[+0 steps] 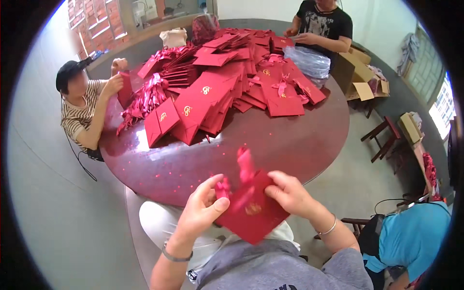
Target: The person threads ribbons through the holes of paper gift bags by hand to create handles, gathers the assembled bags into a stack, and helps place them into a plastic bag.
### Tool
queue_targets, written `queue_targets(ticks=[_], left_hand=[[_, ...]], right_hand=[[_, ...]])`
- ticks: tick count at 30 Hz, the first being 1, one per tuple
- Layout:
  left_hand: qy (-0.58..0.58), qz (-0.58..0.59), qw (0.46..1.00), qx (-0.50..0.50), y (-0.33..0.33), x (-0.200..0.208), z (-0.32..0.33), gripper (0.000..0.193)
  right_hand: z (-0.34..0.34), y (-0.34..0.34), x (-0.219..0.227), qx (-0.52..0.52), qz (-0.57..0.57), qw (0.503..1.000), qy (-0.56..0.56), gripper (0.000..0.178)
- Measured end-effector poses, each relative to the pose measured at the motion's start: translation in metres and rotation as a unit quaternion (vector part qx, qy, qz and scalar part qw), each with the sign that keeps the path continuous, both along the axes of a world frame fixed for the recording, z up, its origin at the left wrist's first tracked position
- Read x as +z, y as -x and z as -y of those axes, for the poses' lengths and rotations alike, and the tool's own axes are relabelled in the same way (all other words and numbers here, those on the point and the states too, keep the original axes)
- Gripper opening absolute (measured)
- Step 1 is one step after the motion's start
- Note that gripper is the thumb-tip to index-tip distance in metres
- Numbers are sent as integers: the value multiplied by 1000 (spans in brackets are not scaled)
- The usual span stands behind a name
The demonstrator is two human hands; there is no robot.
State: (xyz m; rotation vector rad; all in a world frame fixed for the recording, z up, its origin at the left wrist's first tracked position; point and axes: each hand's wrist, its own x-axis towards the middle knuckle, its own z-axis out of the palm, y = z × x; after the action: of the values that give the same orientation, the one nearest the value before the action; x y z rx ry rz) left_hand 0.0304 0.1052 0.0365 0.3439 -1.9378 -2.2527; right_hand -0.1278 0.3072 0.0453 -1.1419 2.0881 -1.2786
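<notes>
Over my lap, just off the table's near edge, I hold a red paper gift bag (256, 215) with a gold emblem. My right hand (292, 193) pinches its upper right corner between thumb and fingers. At its upper left edge, my left hand (205, 205) is closed, with the thumb toward the bag and pink ribbon beside the fingers. A pink ribbon (245, 162) rises blurred from the bag's top. Beyond my hands, a large heap of similar red bags (208, 99) covers the far part of the round table (232, 169).
At the left, a person in a striped shirt (79, 113) handles a red bag. Another in a black shirt (324, 26) stands beyond the table, near clear plastic wrapping (309, 63). Someone in blue (415, 241) bends low at right. Stools (384, 137) and cardboard boxes (357, 72) stand right.
</notes>
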Motion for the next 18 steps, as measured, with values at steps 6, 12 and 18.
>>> queue_targets(ticks=[6, 12, 18], left_hand=[[-139, -27, 989, -36, 43, 31, -18, 56], [-217, -44, 949, 224, 80, 24, -9, 35], [-216, -35, 957, 191, 127, 17, -1, 30]], right_hand=[[1, 2, 8, 100, -45, 994, -15, 23], [-3, 32, 13, 19, 37, 999, 11, 22], [-20, 92, 24, -19, 45, 998, 29, 25]])
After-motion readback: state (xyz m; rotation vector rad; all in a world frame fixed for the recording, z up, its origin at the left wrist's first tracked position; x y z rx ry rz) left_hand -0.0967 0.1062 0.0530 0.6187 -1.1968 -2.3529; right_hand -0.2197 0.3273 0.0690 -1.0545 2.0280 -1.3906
